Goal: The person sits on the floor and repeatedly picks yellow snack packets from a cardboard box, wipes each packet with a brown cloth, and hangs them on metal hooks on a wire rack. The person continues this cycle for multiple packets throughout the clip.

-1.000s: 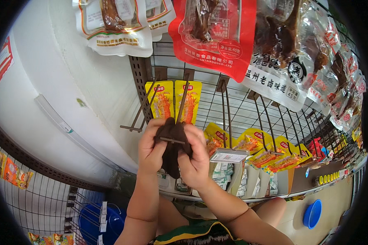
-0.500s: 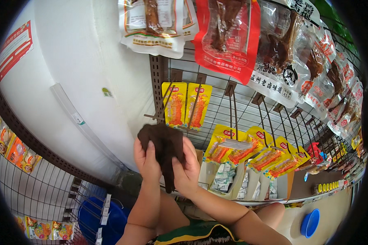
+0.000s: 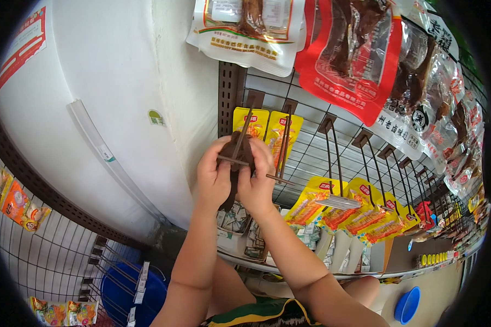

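Observation:
A dark brown cloth (image 3: 245,153) is bunched between my two hands at a metal display hook (image 3: 240,137). My left hand (image 3: 214,173) grips it from the left, thumb toward me. From the other side my right hand (image 3: 259,173) presses on it, fingers bent round. The hook's crossbar end shows in front of the cloth, and a tail of fabric hangs below the thumbs. Right behind my hands hang a yellow snack packet (image 3: 250,119) and a second yellow packet (image 3: 285,128), both partly covered.
More yellow packets (image 3: 311,204) hang lower right on the wire grid. Large meat packs, including a red-edged bag (image 3: 333,90), hang above. Open boxes of small packets (image 3: 232,220) stand below. At left are a white wall (image 3: 109,65) and a blue bucket (image 3: 131,289); a blue basin (image 3: 407,305) sits lower right.
Both hands have moved up and slightly right with the cloth, from below the yellow packets onto the hook. The cloth is now more tightly bunched. My view has shifted somewhat.

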`<state>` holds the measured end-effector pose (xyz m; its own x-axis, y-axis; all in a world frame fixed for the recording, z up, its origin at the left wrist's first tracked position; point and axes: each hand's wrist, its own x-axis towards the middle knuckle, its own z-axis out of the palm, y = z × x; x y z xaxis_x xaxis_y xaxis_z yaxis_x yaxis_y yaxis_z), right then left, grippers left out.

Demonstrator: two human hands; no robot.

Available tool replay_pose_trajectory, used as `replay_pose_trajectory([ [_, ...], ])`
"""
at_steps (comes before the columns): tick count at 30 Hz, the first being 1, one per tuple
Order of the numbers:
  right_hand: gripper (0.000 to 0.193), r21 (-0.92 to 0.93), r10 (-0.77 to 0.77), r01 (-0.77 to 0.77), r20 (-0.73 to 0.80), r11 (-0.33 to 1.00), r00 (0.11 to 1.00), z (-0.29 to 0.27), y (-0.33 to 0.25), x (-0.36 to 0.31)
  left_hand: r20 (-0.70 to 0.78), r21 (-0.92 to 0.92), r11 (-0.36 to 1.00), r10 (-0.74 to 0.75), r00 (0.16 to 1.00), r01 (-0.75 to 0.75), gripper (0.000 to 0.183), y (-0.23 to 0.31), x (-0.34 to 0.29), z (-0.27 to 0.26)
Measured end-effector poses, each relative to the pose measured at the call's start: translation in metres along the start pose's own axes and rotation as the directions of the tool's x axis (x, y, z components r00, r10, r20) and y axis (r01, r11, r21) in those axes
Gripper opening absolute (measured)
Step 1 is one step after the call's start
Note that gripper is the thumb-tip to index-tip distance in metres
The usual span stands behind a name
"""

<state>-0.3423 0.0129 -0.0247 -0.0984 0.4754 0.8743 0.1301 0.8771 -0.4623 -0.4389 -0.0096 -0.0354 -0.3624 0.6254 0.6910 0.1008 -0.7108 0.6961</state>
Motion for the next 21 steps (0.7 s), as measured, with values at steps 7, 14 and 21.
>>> replay_pose_trajectory([
  [7, 0.039, 0.056, -0.024, 0.026, -0.03, 0.998, 0.999, -0.009, -0.01, -0.011, -0.032, -0.104, 0.986, 0.128, 0.991, -0.131, 0.019, -0.001, -0.004, 0.001],
  [14, 0.033, 0.15, 0.01, -0.012, 0.011, 0.989, 1.0, -0.011, -0.016, -0.036, -0.147, -0.403, 0.913, 0.01, 0.989, -0.07, 0.01, -0.015, -0.033, 0.001],
  [21, 0.04, 0.212, 0.285, -0.274, -0.023, 0.938, 0.958, -0.011, -0.022, -0.029, -0.183, -0.406, 0.913, -0.119, 0.976, 0.035, 0.034, 0.006, -0.028, 0.005],
])
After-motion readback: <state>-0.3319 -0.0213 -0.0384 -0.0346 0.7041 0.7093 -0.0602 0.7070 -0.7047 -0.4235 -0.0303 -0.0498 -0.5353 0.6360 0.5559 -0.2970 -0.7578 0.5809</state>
